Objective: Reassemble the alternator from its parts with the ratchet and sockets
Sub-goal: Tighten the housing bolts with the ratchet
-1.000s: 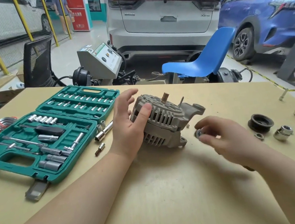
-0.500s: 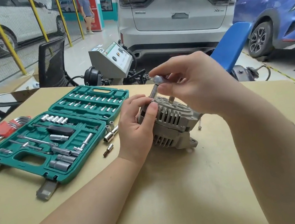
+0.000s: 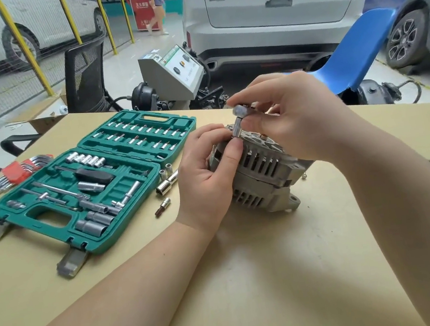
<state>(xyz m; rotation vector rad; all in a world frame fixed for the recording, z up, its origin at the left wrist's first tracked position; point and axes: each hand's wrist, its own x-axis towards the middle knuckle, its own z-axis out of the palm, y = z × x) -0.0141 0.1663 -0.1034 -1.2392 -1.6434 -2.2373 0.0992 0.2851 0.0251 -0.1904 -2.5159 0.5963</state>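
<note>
Two hands: left hand (image 3: 208, 180) grips alternator (image 3: 262, 175), right hand (image 3: 293, 116) pinches socket (image 3: 238, 123)

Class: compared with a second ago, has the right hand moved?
Yes. The right hand has lifted off the table and gone left, now above the alternator, pinching a small tool.

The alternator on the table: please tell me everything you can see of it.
The alternator is a grey cast-metal housing with rows of cooling slots, two halves joined at a seam, and a mounting ear low at its right. It rests tilted on the tan table. The left hand grips its left side; the right hand holds a small metal socket tool upright on its top face.
</note>
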